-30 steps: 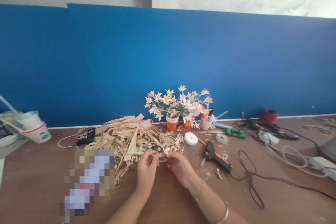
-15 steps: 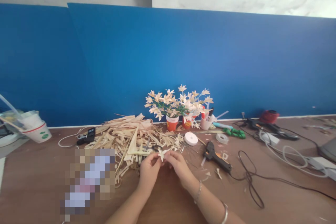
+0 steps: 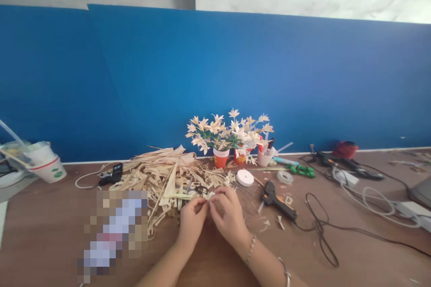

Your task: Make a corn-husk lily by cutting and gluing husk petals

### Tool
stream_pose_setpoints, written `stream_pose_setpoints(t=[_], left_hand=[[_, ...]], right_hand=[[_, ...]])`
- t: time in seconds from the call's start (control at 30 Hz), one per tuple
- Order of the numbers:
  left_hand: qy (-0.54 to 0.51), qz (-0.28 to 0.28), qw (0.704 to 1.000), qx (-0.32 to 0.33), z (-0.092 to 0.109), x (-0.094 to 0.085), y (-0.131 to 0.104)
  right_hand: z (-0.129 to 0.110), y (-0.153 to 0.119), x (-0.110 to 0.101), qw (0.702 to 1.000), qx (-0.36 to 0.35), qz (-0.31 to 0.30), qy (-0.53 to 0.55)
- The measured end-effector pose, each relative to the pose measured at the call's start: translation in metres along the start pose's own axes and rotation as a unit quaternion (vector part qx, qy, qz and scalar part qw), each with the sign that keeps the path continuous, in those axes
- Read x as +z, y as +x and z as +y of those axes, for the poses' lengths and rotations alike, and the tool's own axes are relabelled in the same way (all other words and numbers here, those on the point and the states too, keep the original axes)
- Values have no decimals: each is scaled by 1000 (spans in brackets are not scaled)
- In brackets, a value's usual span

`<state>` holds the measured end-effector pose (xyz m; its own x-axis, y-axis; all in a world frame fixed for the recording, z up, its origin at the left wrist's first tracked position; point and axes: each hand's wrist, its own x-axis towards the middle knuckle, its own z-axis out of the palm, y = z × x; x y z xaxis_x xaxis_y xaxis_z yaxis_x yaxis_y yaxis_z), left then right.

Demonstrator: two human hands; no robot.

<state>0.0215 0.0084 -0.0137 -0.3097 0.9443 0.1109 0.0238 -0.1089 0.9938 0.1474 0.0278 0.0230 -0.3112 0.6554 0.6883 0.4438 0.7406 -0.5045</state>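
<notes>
Between the fingertips of both hands is a small pale husk flower [image 3: 210,195], now mostly covered by the fingers. My left hand [image 3: 192,219] pinches it from the left. My right hand [image 3: 229,215], with a bracelet at the wrist, is closed on it from the right with the fingers bent over its top. Just behind the hands lies a heap of dry husk strips [image 3: 161,175], with scissors [image 3: 201,189] partly showing at its edge. Finished-looking husk flowers [image 3: 215,128] on green stems stand in red paper cups [image 3: 221,158] beyond.
Right of the hands lie a black glue gun [image 3: 278,201] with its cable, a white ribbon roll [image 3: 245,178], clear tape [image 3: 284,177] and green ribbon [image 3: 301,170]. Cables and a power strip [image 3: 412,215] are far right. A white cup [image 3: 47,168] stands left. A blue panel [image 3: 215,67] bounds the back.
My right hand has turned and risen, its fingers curling over the flower. The petals showed before; now they are mostly hidden. My left hand stays nearly in place.
</notes>
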Motion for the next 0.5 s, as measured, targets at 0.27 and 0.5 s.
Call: stream_pose_setpoints(t=[0.27, 0.5], left_hand=[[-10, -11, 1000, 8, 4, 1, -1], [-40, -32, 999, 5, 3, 1, 0]], right_hand=[[3, 0, -1, 1000, -13, -4, -19], [4, -1, -2, 997, -37, -15, -60]])
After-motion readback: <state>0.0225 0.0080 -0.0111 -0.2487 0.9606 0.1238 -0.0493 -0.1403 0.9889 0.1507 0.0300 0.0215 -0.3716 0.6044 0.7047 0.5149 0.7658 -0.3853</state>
